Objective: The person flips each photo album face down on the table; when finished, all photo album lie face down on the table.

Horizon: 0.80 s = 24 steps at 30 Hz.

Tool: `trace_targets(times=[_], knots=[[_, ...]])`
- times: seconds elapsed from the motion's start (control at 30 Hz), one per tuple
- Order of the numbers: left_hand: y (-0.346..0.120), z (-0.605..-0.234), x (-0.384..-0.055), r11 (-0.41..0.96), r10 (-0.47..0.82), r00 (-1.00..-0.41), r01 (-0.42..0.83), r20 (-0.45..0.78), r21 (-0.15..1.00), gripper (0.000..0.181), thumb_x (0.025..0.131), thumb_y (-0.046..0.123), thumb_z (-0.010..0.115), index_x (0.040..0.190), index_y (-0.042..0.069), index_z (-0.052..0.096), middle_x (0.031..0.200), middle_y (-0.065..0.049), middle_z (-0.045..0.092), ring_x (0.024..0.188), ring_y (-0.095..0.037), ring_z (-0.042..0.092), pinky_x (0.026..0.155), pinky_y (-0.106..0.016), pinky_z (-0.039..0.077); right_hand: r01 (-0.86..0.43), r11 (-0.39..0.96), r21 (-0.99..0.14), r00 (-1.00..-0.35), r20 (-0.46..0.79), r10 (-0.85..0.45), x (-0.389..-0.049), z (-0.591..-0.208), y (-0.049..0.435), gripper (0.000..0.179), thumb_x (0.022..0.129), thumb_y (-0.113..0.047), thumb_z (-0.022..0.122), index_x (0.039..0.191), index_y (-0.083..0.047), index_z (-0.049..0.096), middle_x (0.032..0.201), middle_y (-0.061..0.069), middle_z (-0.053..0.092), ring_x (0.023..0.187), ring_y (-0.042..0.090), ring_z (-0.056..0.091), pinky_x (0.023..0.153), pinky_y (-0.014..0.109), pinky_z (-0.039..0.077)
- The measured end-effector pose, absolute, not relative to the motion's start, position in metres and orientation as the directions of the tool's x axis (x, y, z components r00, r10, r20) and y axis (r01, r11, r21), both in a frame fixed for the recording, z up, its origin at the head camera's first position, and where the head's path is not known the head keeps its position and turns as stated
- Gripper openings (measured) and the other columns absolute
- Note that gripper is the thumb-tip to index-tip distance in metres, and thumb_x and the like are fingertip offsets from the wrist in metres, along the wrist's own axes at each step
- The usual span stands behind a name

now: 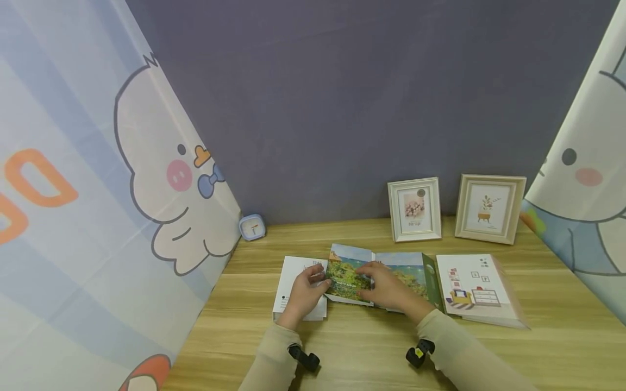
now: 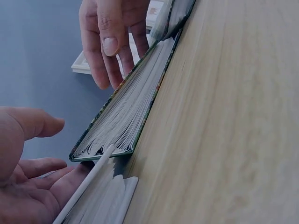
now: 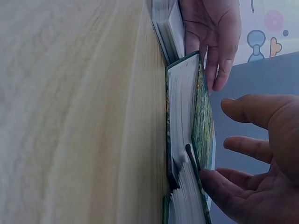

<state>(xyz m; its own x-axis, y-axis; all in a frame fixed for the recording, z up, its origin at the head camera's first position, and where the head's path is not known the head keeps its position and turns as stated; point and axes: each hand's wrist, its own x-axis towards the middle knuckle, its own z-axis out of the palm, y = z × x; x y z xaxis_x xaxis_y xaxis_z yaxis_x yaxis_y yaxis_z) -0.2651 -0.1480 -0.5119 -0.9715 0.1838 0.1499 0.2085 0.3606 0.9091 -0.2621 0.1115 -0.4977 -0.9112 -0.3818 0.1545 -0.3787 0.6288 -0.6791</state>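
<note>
A photo album (image 1: 348,266) with a painted green-and-blue landscape cover lies closed between my hands. Its left edge meets a white album (image 1: 289,285), and its right side meets a second landscape album (image 1: 412,270) with a green spine. My left hand (image 1: 304,296) is at the left edge of the middle album, thumb and fingers spread apart, over the white album. In the left wrist view the fingertips are beside the album's corner (image 2: 77,156). My right hand (image 1: 388,287) lies over where the two landscape albums meet; in the right wrist view a fingertip touches a green cover (image 3: 203,140).
Right of the row lies an album (image 1: 474,282) with a furniture drawing on its cover. Behind stand two picture frames (image 1: 395,214), and a small blue-rimmed clock (image 1: 243,231) is at the back left. A grey curtain (image 1: 318,119) hangs behind the wooden table (image 1: 362,347).
</note>
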Motion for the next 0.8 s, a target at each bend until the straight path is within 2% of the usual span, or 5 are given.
trace_targets(times=[0.27, 0.33, 0.47, 0.63, 0.8], knots=[[-0.1481, -0.5148, -0.2674, 0.336, 0.223, -0.966, 0.206, 0.135, 0.919, 0.048, 0.100, 0.003, 0.067, 0.145, -0.009, 0.054, 0.141, -0.024, 0.060, 0.127, -0.039, 0.062, 0.098, -0.039, 0.057, -0.385, 0.656, -0.649, -0.911, 0.151, -0.385, -0.2618, -0.5012, 0.1101, 0.047, 0.092, -0.024, 0.084, 0.135, -0.012, 0.070, 0.137, 0.007, 0.060, 0.102, 0.023, 0.061, 0.088, 0.051, 0.053], [-0.1486, -0.5151, -0.2674, 0.329, 0.225, -0.965, 0.204, 0.133, 0.922, 0.049, 0.099, 0.000, 0.067, 0.145, -0.009, 0.055, 0.142, -0.025, 0.060, 0.126, -0.040, 0.062, 0.097, -0.038, 0.057, -0.391, 0.667, -0.634, -0.909, 0.155, -0.386, -0.2619, -0.5019, 0.1100, 0.045, 0.091, -0.024, 0.084, 0.133, -0.012, 0.071, 0.136, 0.007, 0.060, 0.109, 0.027, 0.061, 0.097, 0.056, 0.051], [-0.1492, -0.5150, -0.2671, 0.310, 0.229, -0.964, 0.202, 0.133, 0.929, 0.049, 0.098, -0.001, 0.068, 0.144, -0.011, 0.054, 0.141, -0.028, 0.059, 0.126, -0.042, 0.061, 0.096, -0.041, 0.058, -0.401, 0.678, -0.616, -0.906, 0.156, -0.394, -0.2622, -0.5023, 0.1097, 0.044, 0.091, -0.024, 0.084, 0.132, -0.012, 0.072, 0.137, 0.009, 0.060, 0.130, 0.038, 0.055, 0.113, 0.064, 0.038], [-0.1487, -0.5131, -0.2663, 0.266, 0.225, -0.966, 0.186, 0.126, 0.946, 0.050, 0.098, -0.002, 0.069, 0.144, -0.010, 0.055, 0.140, -0.029, 0.059, 0.128, -0.044, 0.060, 0.097, -0.044, 0.057, -0.401, 0.681, -0.612, -0.905, 0.150, -0.398, -0.2627, -0.5008, 0.1093, 0.042, 0.091, -0.024, 0.084, 0.129, -0.012, 0.073, 0.139, 0.010, 0.059, 0.136, 0.041, 0.050, 0.118, 0.066, 0.029], [-0.1479, -0.5121, -0.2661, 0.253, 0.218, -0.969, 0.173, 0.119, 0.952, 0.048, 0.098, -0.003, 0.068, 0.144, -0.008, 0.056, 0.140, -0.028, 0.060, 0.128, -0.043, 0.060, 0.096, -0.038, 0.058, -0.396, 0.680, -0.617, -0.907, 0.147, -0.395, -0.2620, -0.4987, 0.1090, 0.041, 0.091, -0.024, 0.084, 0.129, -0.011, 0.073, 0.139, 0.011, 0.059, 0.138, 0.042, 0.048, 0.119, 0.067, 0.026]])
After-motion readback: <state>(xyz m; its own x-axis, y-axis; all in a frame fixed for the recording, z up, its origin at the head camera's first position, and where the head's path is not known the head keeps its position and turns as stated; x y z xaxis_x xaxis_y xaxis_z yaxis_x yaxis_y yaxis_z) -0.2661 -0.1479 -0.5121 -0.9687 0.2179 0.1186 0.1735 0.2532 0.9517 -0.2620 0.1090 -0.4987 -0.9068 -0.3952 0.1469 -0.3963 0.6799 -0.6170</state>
